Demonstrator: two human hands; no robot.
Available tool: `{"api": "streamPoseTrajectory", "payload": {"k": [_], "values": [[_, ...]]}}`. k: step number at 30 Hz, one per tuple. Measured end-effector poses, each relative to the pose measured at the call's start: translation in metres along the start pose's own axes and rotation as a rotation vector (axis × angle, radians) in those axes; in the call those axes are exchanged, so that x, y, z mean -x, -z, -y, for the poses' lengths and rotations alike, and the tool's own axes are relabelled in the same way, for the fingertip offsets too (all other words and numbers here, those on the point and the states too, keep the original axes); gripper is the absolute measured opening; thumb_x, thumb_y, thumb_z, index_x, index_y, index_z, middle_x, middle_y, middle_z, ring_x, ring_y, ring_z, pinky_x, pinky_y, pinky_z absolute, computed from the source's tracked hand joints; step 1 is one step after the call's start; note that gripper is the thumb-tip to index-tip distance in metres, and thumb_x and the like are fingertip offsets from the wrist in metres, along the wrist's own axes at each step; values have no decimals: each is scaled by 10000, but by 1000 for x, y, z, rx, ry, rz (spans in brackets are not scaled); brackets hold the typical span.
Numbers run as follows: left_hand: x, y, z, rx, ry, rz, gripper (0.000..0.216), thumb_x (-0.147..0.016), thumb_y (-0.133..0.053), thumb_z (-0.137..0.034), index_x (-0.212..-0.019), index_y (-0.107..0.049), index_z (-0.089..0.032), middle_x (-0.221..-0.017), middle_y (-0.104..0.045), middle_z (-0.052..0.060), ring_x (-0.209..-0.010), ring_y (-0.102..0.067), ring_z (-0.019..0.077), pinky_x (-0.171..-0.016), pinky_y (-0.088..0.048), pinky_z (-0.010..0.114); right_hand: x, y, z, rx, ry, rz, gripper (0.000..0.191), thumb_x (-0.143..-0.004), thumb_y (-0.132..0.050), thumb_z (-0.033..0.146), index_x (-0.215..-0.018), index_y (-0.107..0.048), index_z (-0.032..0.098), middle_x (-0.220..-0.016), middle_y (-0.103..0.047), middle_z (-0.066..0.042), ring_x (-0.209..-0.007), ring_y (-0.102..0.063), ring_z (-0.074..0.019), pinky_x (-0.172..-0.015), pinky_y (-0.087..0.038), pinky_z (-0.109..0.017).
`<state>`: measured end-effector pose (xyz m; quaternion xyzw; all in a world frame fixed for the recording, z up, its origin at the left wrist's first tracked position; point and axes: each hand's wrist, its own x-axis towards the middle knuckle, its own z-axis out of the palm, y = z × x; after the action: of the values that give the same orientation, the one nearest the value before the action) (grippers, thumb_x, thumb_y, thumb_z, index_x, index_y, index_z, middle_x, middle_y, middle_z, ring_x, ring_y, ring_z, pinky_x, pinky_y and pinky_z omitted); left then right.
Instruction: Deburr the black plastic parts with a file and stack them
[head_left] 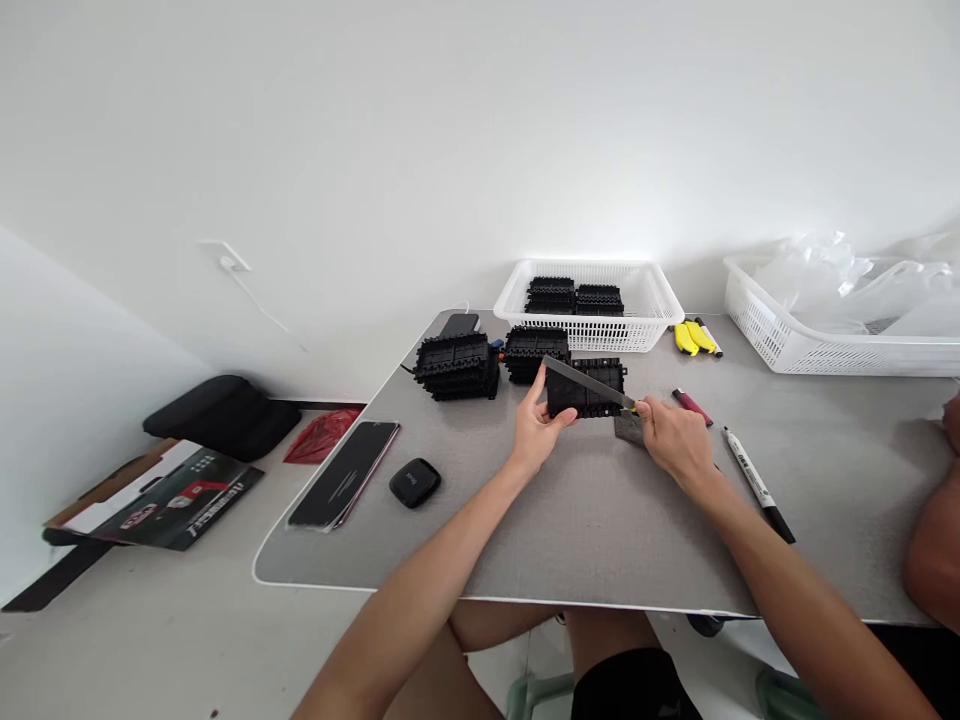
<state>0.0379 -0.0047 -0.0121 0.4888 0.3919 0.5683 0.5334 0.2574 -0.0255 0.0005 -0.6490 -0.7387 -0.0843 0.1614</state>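
My left hand [538, 428] grips the near left end of a black ribbed plastic block [589, 388] standing on the grey table [585, 520]. A long grey blade [589, 381] lies slanted across the block's top, and my right hand [675, 436] is closed on its handle end just right of the block. A small grey flat piece [628, 428] lies under the right hand's fingers.
Two more black blocks [457, 366] [534, 352] stand behind. A white basket [589, 303] holds further blocks; another basket [832, 330] with clear bags is at right. Markers [757, 482] [691, 405], yellow objects [694, 337], a phone [346, 472] and a black case [414, 482] lie around. Another person's arm [937, 540] is at right.
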Motion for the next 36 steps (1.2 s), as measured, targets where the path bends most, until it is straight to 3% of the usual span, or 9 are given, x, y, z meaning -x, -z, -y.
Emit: {"api": "streamPoseTrajectory", "payload": {"k": [5,12,19,25,32,36], "values": [[0,0,-4,9,-11,4,1102,-677,-830,-352,-1537,-146,-264,-966,-749,48,-800,-707,197,-864,-592,479,0,-1,-26,44,-99,-24,505,-1027,-211,409,-846,-611,160,-662,-603,-52,-509,-437,-130,-537,-118,-293],[-1,1,-2,35,9,-8,1129,-657,-844,-350,-1538,-148,-232,-980,-748,67,-828,-709,208,-853,-597,464,1,-5,-1,5,-12,-3,498,-1028,-212,425,-859,-606,171,-723,-648,-45,-538,-471,-131,-535,-105,-294],[-4,5,-3,41,3,-17,1113,-663,-840,-344,-1535,-151,-277,-1062,-732,66,-865,-710,212,-864,-593,471,1,-1,-22,42,-108,-29,461,-1026,-251,397,-868,-620,170,-726,-639,-48,-540,-456,-128,-536,-114,-286],[0,3,-5,18,5,5,1106,-674,-831,-352,-1537,-146,-265,-1019,-740,69,-862,-709,223,-869,-588,488,1,-5,-2,-10,-26,-24,535,-1030,-183,425,-846,-615,169,-689,-632,-48,-525,-459,-126,-533,-119,-290],[-1,5,-9,8,3,-16,1092,-681,-825,-352,-1537,-151,-274,-1067,-727,69,-880,-704,216,-887,-581,487,1,-3,-21,20,-123,-44,487,-1024,-240,402,-848,-630,170,-698,-628,-57,-520,-447,-131,-541,-118,-298],[0,3,-9,3,5,3,1089,-689,-818,-364,-1538,-143,-267,-1032,-734,64,-861,-704,210,-879,-585,478,0,-3,-8,-8,-93,-2,528,-1029,-206,410,-848,-639,169,-662,-618,-57,-528,-465,-139,-542,-129,-298]]}}
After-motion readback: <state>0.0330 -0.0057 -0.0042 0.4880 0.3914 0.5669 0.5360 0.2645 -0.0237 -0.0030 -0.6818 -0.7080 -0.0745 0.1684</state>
